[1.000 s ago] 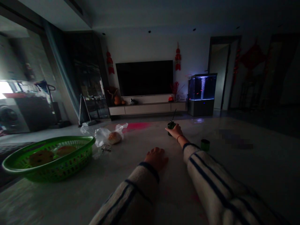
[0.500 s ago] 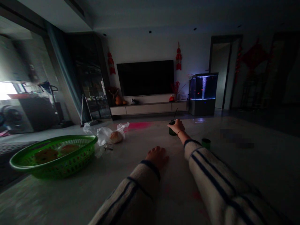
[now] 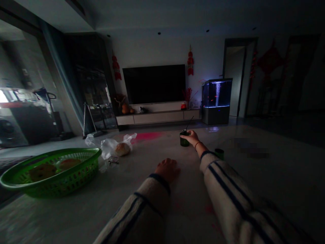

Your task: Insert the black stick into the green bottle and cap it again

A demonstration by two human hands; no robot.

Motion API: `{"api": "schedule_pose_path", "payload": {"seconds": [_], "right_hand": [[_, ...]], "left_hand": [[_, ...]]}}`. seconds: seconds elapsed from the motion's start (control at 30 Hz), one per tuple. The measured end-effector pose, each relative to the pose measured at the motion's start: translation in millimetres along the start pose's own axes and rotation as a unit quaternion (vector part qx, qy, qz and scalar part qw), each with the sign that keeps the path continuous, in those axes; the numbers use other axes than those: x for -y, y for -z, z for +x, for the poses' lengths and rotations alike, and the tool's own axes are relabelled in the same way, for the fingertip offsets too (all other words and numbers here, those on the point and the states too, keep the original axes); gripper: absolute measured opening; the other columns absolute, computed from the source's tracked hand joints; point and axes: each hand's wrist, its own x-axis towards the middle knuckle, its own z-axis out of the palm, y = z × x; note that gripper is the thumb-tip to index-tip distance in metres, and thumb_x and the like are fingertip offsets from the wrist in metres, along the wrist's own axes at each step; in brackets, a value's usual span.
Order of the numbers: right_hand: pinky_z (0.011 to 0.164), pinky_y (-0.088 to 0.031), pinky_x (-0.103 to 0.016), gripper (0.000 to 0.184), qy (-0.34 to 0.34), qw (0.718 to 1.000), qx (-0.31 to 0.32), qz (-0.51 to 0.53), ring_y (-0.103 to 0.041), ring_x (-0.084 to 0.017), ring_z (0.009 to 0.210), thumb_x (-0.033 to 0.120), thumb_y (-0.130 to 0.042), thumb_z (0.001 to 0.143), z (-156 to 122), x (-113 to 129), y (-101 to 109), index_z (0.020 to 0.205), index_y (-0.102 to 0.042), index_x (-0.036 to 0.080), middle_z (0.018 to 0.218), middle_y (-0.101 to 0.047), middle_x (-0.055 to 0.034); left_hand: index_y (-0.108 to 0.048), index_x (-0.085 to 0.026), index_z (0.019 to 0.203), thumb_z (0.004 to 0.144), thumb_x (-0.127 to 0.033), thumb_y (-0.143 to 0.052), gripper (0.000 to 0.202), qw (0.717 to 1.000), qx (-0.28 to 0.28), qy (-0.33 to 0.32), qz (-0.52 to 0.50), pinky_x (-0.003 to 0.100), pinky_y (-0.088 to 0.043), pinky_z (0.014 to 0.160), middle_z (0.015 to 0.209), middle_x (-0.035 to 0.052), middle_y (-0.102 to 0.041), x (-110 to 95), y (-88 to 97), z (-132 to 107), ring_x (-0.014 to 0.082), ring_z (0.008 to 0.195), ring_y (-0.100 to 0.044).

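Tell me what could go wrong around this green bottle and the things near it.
The green bottle might tip if the right hand loosens or jerks, and the thin stick leaning out of its neck could get knocked. The right sleeve partly covers the green cup in this view, so the arm might brush it. The glasses lie beside the plastic bag; tugging the bag could drag them.

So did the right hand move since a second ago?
Yes, the right hand, gripping the green bottle, has shifted a little to the right, judged against the television in the background.
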Motion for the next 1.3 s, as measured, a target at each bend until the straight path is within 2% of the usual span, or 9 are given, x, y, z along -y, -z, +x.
{"api": "schedule_pose_path", "payload": {"seconds": [0.33,0.5,0.6,0.67,0.73,0.83,0.97,1.13,1.3], "right_hand": [[0.073,-0.047,-0.026,0.052,-0.013,0.990,0.070,0.124,-0.062,-0.017,0.085,0.032,-0.068,0.059,-4.7,-9.0,2.1,0.106,-0.053,0.016,0.098,-0.065,-0.0052],[0.084,-0.043,-0.034,0.070,-0.034,0.995,0.033,0.086,-0.055,-0.023,0.101,0.031,-0.074,0.048,-4.9,-1.8,-6.4,0.111,-0.047,0.019,0.110,-0.057,-0.0087],[0.093,-0.035,-0.039,0.083,-0.033,0.999,-0.007,-0.003,-0.045,-0.029,0.113,0.034,-0.078,0.040,-8.2,4.0,-11.2,0.114,-0.043,0.019,0.122,-0.046,-0.0150],[0.094,-0.033,-0.041,0.084,-0.025,0.998,-0.022,-0.056,-0.042,-0.031,0.116,0.035,-0.077,0.040,-9.6,5.4,-12.7,0.114,-0.042,0.018,0.124,-0.043,-0.0170],[0.095,-0.033,-0.040,0.081,-0.020,0.999,-0.019,-0.047,-0.042,-0.030,0.116,0.033,-0.077,0.042,-8.8,3.8,-12.7,0.113,-0.042,0.018,0.123,-0.044,-0.0162],[0.094,-0.035,-0.037,0.076,-0.018,1.000,-0.003,0.003,-0.047,-0.025,0.112,0.028,-0.077,0.042,-4.1,-2.4,-10.7,0.110,-0.044,0.017,0.117,-0.050,-0.0130],[0.082,-0.045,-0.032,0.063,-0.027,0.998,0.033,0.053,-0.058,-0.020,0.095,0.024,-0.074,0.046,0.6,-10.1,-5.7,0.103,-0.048,0.015,0.105,-0.059,-0.0100],[0.073,-0.049,-0.028,0.053,-0.015,0.989,0.097,0.109,-0.062,-0.017,0.084,0.021,-0.070,0.051,-1.4,-12.8,1.7,0.101,-0.053,0.015,0.098,-0.064,-0.0056],[0.071,-0.050,-0.032,0.059,-0.001,0.990,0.108,0.090,-0.063,-0.018,0.081,0.027,-0.070,0.053,-4.4,-14.0,-0.3,0.107,-0.049,0.017,0.095,-0.063,-0.0058]], "left_hand": [[-0.048,-0.021,0.118,0.079,-0.045,-0.040,0.046,1.000,-0.003,-0.002,-0.006,0.040,-0.038,0.093,0.122,0.0096,-0.049,5.8,-5.7,6.0,0.0254,0.111,-0.048],[-0.049,-0.020,0.116,0.080,-0.043,-0.041,0.044,1.000,-0.009,-0.003,-0.005,0.039,-0.038,0.092,0.121,0.0095,-0.050,5.0,-5.4,4.1,0.0249,0.111,-0.047],[-0.049,-0.020,0.116,0.080,-0.043,-0.041,0.044,1.000,-0.007,0.001,-0.002,0.037,-0.038,0.093,0.122,0.0096,-0.050,3.8,-4.4,3.6,0.0245,0.112,-0.047],[-0.048,-0.020,0.117,0.080,-0.043,-0.041,0.044,1.000,-0.004,0.000,-0.001,0.036,-0.037,0.093,0.122,0.0094,-0.049,3.4,-4.0,3.7,0.0239,0.111,-0.048],[-0.047,-0.021,0.118,0.080,-0.044,-0.041,0.045,1.000,-0.001,0.004,0.001,0.037,-0.037,0.093,0.123,0.0091,-0.048,3.3,-4.0,3.9,0.0241,0.111,-0.048],[-0.047,-0.021,0.118,0.080,-0.045,-0.040,0.045,1.000,0.002,0.005,0.005,0.038,-0.037,0.093,0.123,0.0091,-0.048,3.7,-4.2,4.1,0.0246,0.111,-0.047],[-0.046,-0.021,0.118,0.081,-0.044,-0.038,0.044,1.000,0.003,-0.005,0.008,0.038,-0.037,0.093,0.122,0.0093,-0.049,3.8,-4.2,3.9,0.0241,0.111,-0.048],[-0.047,-0.021,0.118,0.081,-0.043,-0.038,0.044,1.000,0.010,0.004,0.010,0.037,-0.037,0.093,0.123,0.0097,-0.048,2.1,-2.5,3.1,0.0245,0.113,-0.046],[-0.047,-0.021,0.118,0.080,-0.044,-0.038,0.045,1.000,0.005,0.002,0.004,0.039,-0.038,0.092,0.123,0.0097,-0.049,3.2,-3.4,3.4,0.0252,0.112,-0.047]]}}
